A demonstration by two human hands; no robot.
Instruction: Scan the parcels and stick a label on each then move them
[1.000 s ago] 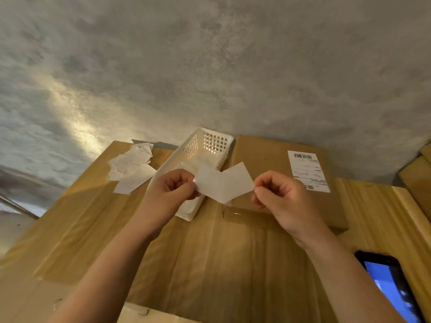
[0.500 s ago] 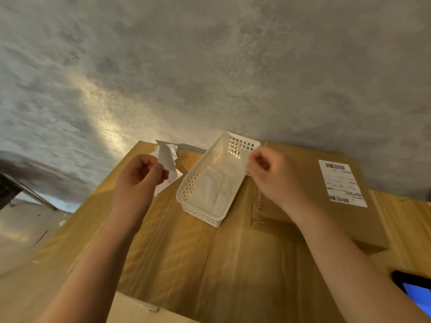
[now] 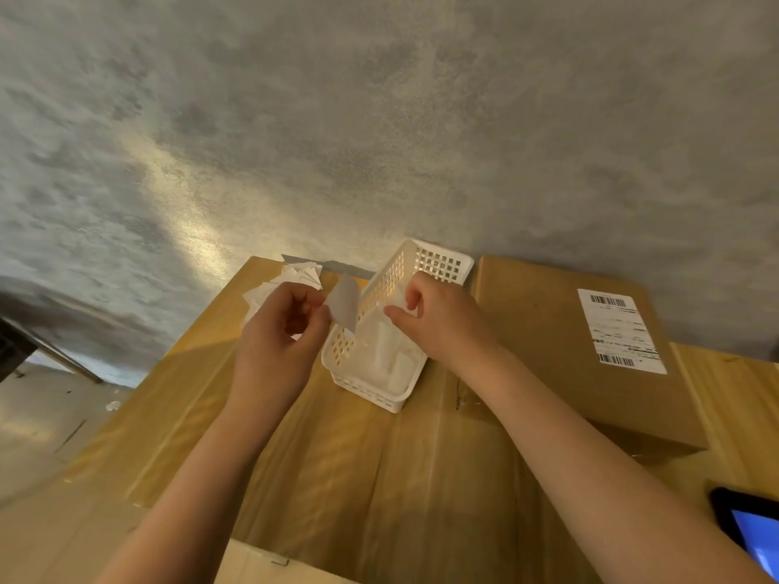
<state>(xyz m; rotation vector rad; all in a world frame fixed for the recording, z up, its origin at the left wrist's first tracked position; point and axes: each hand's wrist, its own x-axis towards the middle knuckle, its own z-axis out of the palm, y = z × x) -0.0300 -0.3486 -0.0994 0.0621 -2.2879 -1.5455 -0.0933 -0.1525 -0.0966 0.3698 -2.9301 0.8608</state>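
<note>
While the left hand [image 3: 280,330] pinches a curled white paper slip [image 3: 345,305] between thumb and forefinger, holding it up just left of the basket's near wall, the right hand [image 3: 438,320] is over the white perforated basket [image 3: 438,263], fingers curled, gripping a small white piece at the fingertips; what that piece is, cannot tell. Basket holds more white sheets [image 3: 388,351], loosely stacked. Cardboard parcel [image 3: 548,330] lies flat just right of the basket, touching or nearly so; printed shipping label [image 3: 619,330] with two barcodes is stuck on its top face toward the far right. Right forearm crosses the parcel's near-left corner and hides it. Loose pile of white paper scraps [image 3: 291,280] sits behind the left hand at the far edge, partly hidden by that hand. Dark device with lit blue screen [image 3: 750,528] at lower right, cut off by frame edge. Everything rests on flattened cardboard [image 3: 358,478] over a wooden table [image 3: 737,415]. Mottled grey wall [image 3: 379,120] behind; pale floor [image 3: 38,419] at left.
</note>
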